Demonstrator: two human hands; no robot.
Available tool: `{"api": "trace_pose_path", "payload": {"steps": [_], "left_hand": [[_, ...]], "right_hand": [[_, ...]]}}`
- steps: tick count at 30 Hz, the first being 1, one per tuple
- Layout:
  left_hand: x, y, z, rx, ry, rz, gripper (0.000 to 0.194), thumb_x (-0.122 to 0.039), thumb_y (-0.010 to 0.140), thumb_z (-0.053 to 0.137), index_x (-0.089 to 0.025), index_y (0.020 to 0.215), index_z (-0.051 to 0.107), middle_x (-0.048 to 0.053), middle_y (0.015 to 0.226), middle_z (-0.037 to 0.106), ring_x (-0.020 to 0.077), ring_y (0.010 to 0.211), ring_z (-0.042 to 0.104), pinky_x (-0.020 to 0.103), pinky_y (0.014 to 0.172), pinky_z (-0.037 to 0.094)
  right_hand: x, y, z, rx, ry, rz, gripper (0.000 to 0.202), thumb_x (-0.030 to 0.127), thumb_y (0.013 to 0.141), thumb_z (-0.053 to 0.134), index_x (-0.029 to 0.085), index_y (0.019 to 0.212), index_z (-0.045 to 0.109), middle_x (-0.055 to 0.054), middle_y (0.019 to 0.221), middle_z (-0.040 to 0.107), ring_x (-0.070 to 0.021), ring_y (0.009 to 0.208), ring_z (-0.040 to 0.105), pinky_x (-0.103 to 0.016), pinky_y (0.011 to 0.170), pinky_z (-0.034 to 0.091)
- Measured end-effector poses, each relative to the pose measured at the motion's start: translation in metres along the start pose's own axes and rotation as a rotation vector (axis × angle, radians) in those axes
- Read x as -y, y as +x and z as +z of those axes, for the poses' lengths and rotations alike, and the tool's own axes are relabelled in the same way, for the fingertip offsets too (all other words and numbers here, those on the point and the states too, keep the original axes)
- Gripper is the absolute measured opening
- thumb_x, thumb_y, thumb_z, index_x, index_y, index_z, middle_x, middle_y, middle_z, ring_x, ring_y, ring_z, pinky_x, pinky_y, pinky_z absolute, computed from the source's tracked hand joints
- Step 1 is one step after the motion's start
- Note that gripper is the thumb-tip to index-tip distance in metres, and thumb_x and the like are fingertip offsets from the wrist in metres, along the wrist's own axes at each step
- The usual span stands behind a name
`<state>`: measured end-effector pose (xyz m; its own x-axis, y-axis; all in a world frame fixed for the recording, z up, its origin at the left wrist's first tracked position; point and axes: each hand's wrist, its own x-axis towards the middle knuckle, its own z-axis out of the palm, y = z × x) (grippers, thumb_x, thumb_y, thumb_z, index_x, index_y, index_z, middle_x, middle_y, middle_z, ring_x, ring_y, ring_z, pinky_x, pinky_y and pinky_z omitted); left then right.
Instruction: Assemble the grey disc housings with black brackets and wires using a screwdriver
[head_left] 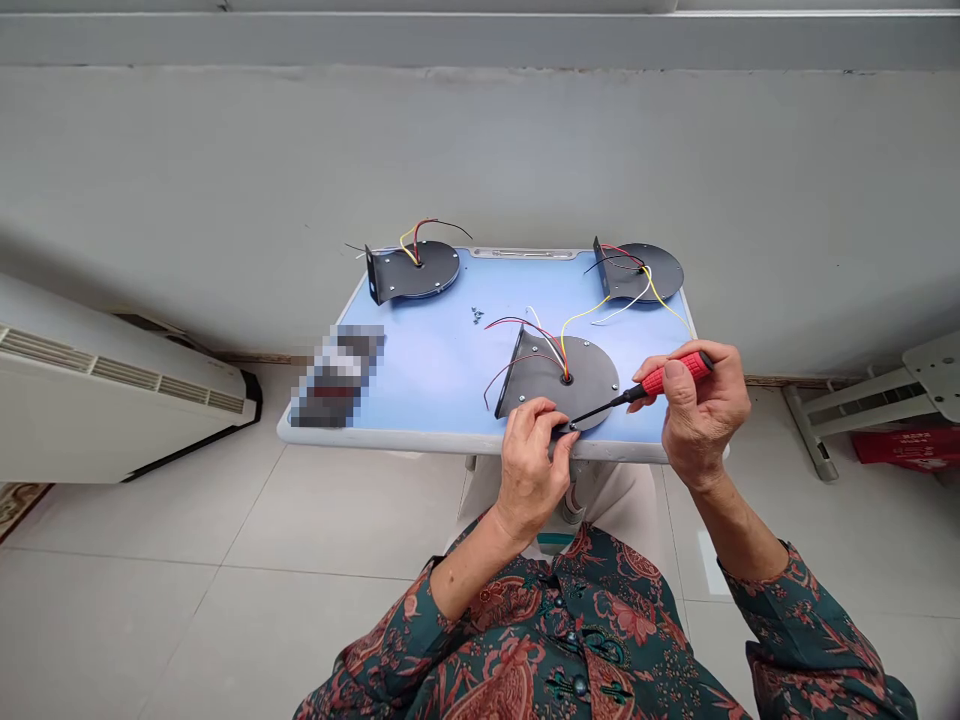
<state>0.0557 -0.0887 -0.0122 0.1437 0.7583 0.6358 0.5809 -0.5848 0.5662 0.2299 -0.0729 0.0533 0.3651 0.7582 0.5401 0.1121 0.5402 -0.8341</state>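
R fingers (681, 392) on txtrd screwdriver (661, 379); rnd-ended plate (592, 368).

Screws (478, 315) lie on the table (435, 370) — left of the screwdriver (636, 393)

Covered, pixelated, cropped
Left hand (532, 470) covers the central rounded grey metal plate (590, 372)'s lower-left edge; dark pixelated rectangle (337, 378), centre-left, unreadable; white slatted appliance (90, 420) cropped at left
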Motion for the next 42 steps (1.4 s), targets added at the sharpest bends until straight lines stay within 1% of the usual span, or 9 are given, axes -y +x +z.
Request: {"api": "trace_pose_path", "payload": {"steps": [7, 12, 19, 26, 33, 35, 38, 42], "left_hand": [[0.000, 0.000, 0.002, -0.010, -0.021, -0.022, 0.014, -0.012, 0.092, 0.065, -0.020, 0.103, 0.060, 0.009, 0.110, 0.062, 0.0231, 0.104, 0.061, 0.041, 0.092, 0.053], [-0.001, 0.001, 0.003, -0.014, -0.041, -0.036, 0.012, -0.011, 0.092, 0.065, -0.020, 0.100, 0.062, 0.008, 0.108, 0.061, 0.0226, 0.102, 0.060, 0.040, 0.091, 0.053], [-0.002, 0.002, 0.002, -0.006, -0.047, -0.028, 0.010, -0.009, 0.093, 0.063, -0.019, 0.096, 0.063, 0.008, 0.107, 0.061, 0.0217, 0.102, 0.059, 0.039, 0.091, 0.052], [-0.002, 0.002, 0.002, -0.004, -0.048, -0.022, 0.010, -0.009, 0.094, 0.062, -0.020, 0.096, 0.063, 0.007, 0.106, 0.062, 0.0213, 0.101, 0.060, 0.039, 0.090, 0.052], [-0.001, 0.002, 0.003, 0.002, -0.042, -0.022, 0.009, -0.011, 0.095, 0.062, -0.020, 0.097, 0.063, 0.007, 0.106, 0.062, 0.0214, 0.101, 0.060, 0.039, 0.090, 0.052], [-0.001, 0.002, 0.003, 0.000, -0.040, -0.018, 0.009, -0.011, 0.095, 0.062, -0.020, 0.097, 0.064, 0.007, 0.106, 0.062, 0.0213, 0.100, 0.059, 0.039, 0.090, 0.051], [0.000, 0.002, 0.003, -0.001, -0.038, -0.012, 0.009, -0.010, 0.095, 0.063, -0.019, 0.096, 0.064, 0.007, 0.105, 0.063, 0.0211, 0.099, 0.059, 0.039, 0.089, 0.051], [0.000, 0.003, 0.003, 0.001, -0.026, -0.006, 0.009, -0.012, 0.096, 0.061, -0.020, 0.095, 0.064, 0.007, 0.104, 0.064, 0.0209, 0.097, 0.060, 0.038, 0.086, 0.051]], "right_hand": [[0.004, 0.001, -0.002, 0.049, -0.100, -0.020, 0.016, 0.034, 0.094, 0.067, 0.024, 0.097, 0.055, 0.004, 0.074, 0.072, -0.0113, 0.050, 0.065, -0.025, 0.046, 0.056], [0.007, -0.003, -0.007, 0.067, -0.112, -0.067, 0.013, 0.030, 0.094, 0.067, 0.023, 0.099, 0.057, 0.003, 0.076, 0.073, -0.0114, 0.050, 0.065, -0.025, 0.045, 0.056], [0.009, -0.008, -0.012, 0.094, -0.174, -0.132, 0.013, 0.026, 0.094, 0.066, 0.023, 0.102, 0.057, 0.003, 0.078, 0.073, -0.0121, 0.053, 0.067, -0.026, 0.047, 0.058], [0.014, -0.008, -0.011, 0.055, -0.183, -0.165, 0.012, 0.026, 0.094, 0.066, 0.025, 0.102, 0.057, 0.003, 0.077, 0.073, -0.0124, 0.051, 0.066, -0.026, 0.045, 0.056], [0.012, -0.009, -0.006, 0.086, -0.194, -0.145, 0.013, 0.029, 0.094, 0.066, 0.024, 0.101, 0.056, 0.003, 0.077, 0.074, -0.0126, 0.051, 0.066, -0.026, 0.047, 0.057], [0.013, -0.009, -0.006, 0.103, -0.201, -0.168, 0.012, 0.027, 0.094, 0.065, 0.024, 0.102, 0.057, 0.003, 0.078, 0.074, -0.0124, 0.052, 0.067, -0.026, 0.047, 0.057], [0.016, -0.007, -0.006, 0.149, -0.241, -0.255, 0.013, 0.021, 0.094, 0.064, 0.024, 0.104, 0.058, 0.002, 0.080, 0.074, -0.0119, 0.052, 0.067, -0.025, 0.047, 0.056], [0.022, -0.006, -0.008, 0.224, -0.395, -0.349, 0.018, 0.020, 0.092, 0.066, 0.025, 0.109, 0.060, 0.001, 0.082, 0.076, -0.0139, 0.056, 0.069, -0.029, 0.052, 0.058]]}}
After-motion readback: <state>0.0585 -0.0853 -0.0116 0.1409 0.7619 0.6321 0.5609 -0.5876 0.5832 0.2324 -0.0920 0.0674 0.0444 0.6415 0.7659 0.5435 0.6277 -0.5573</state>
